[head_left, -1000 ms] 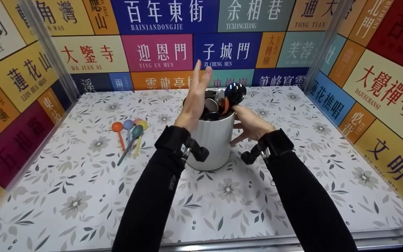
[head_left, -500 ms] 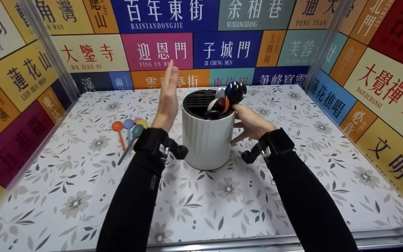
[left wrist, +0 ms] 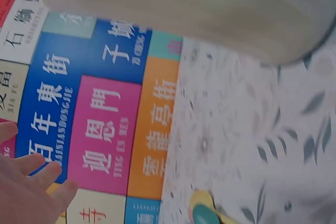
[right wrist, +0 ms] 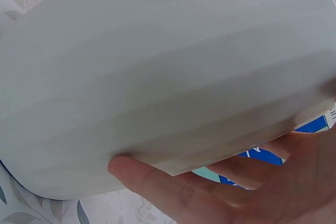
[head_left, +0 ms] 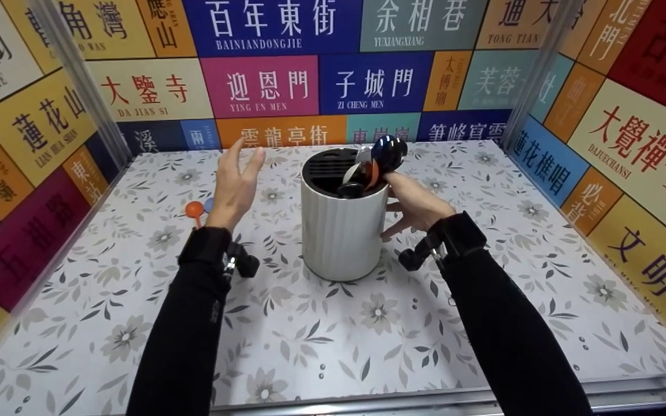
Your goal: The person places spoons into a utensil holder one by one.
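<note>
A ribbed white utensil holder (head_left: 341, 237) with a slotted black top stands upright. A glossy black round-headed utensil (head_left: 389, 151) and a few others poke out at its right. My right hand (head_left: 420, 202) rests against its right side, and in the right wrist view a fingertip (right wrist: 123, 165) touches the wall. Away to the left, my left hand (head_left: 236, 188) hovers with spread fingers and holds nothing. Behind its wrist lie small coloured spoons, mostly hidden in the head view; an orange spoon (head_left: 193, 209) shows, and a teal spoon (left wrist: 205, 215) appears in the left wrist view.
The floral tabletop (head_left: 379, 346) carries the holder and spoons. Panels with colourful lettering (head_left: 269, 86) wall in the back and both sides. A metal edge (head_left: 367, 404) runs along the front.
My left hand has moved left and lower, from beside the holder's rim to near the coloured spoons, uncovering the slotted top. My right hand and the holder stay put.
</note>
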`<action>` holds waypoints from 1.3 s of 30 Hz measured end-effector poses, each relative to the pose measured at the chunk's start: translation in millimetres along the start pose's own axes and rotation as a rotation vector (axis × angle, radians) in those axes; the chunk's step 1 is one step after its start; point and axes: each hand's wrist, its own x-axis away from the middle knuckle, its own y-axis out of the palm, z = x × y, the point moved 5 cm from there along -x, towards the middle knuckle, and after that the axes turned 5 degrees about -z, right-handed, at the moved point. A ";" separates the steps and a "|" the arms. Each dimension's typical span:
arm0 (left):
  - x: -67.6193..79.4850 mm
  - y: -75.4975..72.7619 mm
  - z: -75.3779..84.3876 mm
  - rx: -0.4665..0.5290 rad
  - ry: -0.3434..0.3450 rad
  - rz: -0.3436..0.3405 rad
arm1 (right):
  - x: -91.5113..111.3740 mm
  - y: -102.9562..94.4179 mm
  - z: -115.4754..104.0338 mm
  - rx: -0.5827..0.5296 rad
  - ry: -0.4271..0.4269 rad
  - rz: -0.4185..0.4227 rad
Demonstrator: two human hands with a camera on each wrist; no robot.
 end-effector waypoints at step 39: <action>33.5 -16.0 -143.8 -0.547 -0.410 -0.230 | 1.4 -0.7 0.5 -0.001 -0.009 0.005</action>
